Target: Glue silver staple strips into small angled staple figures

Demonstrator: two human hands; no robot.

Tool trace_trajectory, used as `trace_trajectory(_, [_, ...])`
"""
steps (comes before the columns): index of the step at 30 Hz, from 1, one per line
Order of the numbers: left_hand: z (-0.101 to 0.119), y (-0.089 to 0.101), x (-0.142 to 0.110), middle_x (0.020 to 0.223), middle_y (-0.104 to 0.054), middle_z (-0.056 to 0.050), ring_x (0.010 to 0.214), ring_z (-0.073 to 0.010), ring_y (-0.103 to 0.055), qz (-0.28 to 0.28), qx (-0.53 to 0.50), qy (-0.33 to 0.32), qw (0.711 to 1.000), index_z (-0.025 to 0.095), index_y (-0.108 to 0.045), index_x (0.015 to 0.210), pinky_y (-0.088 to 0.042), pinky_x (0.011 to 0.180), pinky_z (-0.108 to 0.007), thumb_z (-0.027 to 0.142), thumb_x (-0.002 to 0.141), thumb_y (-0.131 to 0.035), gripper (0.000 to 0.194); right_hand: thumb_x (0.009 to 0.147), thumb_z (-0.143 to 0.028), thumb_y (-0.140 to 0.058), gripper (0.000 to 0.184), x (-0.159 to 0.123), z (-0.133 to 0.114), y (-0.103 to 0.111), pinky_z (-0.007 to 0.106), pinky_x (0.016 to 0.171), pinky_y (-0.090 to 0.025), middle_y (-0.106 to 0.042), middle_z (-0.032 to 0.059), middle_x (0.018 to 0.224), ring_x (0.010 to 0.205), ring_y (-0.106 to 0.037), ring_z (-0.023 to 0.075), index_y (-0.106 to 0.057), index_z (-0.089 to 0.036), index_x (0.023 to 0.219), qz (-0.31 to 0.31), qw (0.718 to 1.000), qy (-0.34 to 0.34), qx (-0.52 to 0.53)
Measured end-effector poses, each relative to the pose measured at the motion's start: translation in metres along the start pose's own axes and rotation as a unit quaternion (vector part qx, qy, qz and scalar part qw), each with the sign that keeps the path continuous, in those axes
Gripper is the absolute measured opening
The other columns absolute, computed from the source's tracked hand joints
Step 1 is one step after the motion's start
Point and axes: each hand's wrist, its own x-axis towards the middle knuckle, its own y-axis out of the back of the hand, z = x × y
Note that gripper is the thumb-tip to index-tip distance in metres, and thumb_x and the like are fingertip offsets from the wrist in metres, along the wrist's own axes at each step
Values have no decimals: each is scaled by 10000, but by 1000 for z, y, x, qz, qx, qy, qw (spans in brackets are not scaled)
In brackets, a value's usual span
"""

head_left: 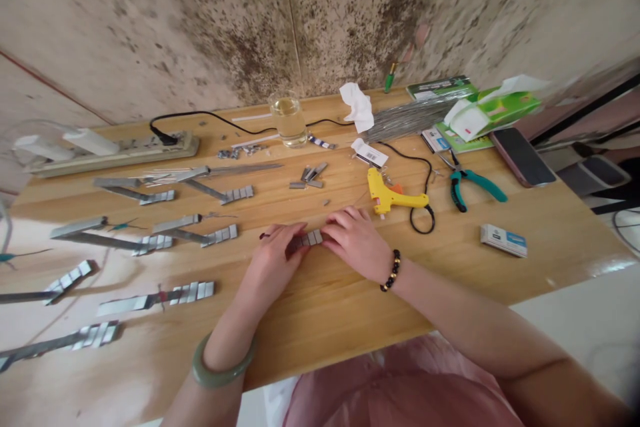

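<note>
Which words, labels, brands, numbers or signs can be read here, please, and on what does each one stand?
No text is readable:
White tag: barcode visible, print too small.
Small box below the pliers: print blurred.
Small box at the pliers' tips: print too small.
Green packet: markings blurred.

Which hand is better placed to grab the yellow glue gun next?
Right, I'd judge. The right hand is close beside the yellow glue gun; the left hand is farther away, with its fingers around the grey segmented piece.

Strip (314, 237) partly behind left hand (274, 259)
</note>
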Motion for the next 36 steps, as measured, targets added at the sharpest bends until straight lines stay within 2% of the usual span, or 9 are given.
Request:
trace_trajectory(9, [0, -1, -2, 949, -682, -53, 925, -226, -605, -1, 0, 4, 1000, 208, -561, 1179, -493, 844, -371, 164, 797, -593, 386, 858, -302, -647, 198, 1, 0, 1, 401, 841, -372, -614, 92, 1061, 1051, -470, 250, -644, -171, 1006, 2, 1000, 9, -6])
trace_trajectory(13, [-1, -1, -2, 956, -681, -57, 924, -227, -607, 1, -4, 4, 1000, 212, -552, 1200, -492, 848, -380, 171, 803, -586, 400, 871, -288, -630, 160, 1, 0, -2, 399, 843, -369, -605, 83, 1063, 1049, -470, 246, -645, -188, 995, 2, 1000, 17, -14])
trace_trajectory(36, [-4, -3, -3, 991, -682, -68, 930, -225, -617, 8, -13, 0, 1000, 222, -567, 1201, -500, 851, -386, 162, 805, -577, 400, 862, -281, -639, 144, 0, -1, -2, 400, 857, -387, -603, 79, 1063, 1034, -473, 239, -653, -190, 972, 0, 1000, 11, -1])
